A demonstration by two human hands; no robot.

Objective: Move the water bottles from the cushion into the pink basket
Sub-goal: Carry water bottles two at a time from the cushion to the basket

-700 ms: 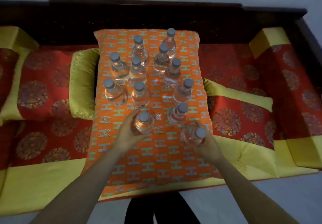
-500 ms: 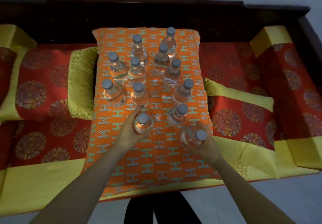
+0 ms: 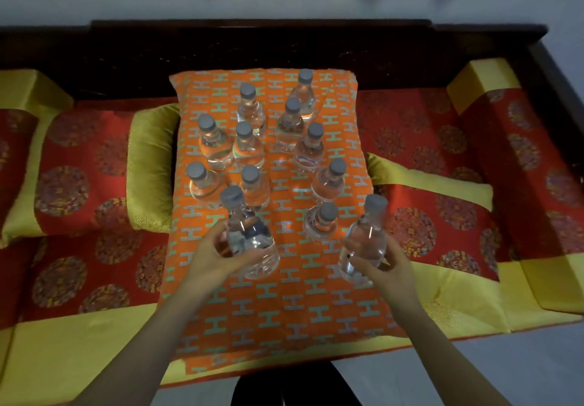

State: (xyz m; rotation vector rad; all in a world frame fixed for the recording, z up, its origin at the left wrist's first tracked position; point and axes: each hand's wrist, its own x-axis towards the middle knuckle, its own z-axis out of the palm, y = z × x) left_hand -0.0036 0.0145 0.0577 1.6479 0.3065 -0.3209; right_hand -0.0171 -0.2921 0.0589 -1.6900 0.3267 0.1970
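Note:
An orange cushion (image 3: 284, 304) with a teal H pattern lies on the sofa. Several clear water bottles with grey caps, such as one at the back (image 3: 303, 96), stand upright on its far half. My left hand (image 3: 215, 260) grips one water bottle (image 3: 249, 241), lifted off the cushion and tilted. My right hand (image 3: 385, 266) grips another water bottle (image 3: 363, 241), also raised and leaning. One standing bottle (image 3: 322, 222) sits between the two lifted ones. No pink basket is in view.
The sofa has red and yellow seat cushions (image 3: 79, 279) and a dark wooden back (image 3: 252, 45). A green-gold pillow (image 3: 148, 168) lies left of the orange cushion, a red and yellow one (image 3: 442, 209) to its right. Grey floor (image 3: 474, 371) shows at the front.
Both hands have lifted their bottles off the cushion and drawn them nearer, tilting them. The view has moved closer to the cushion.

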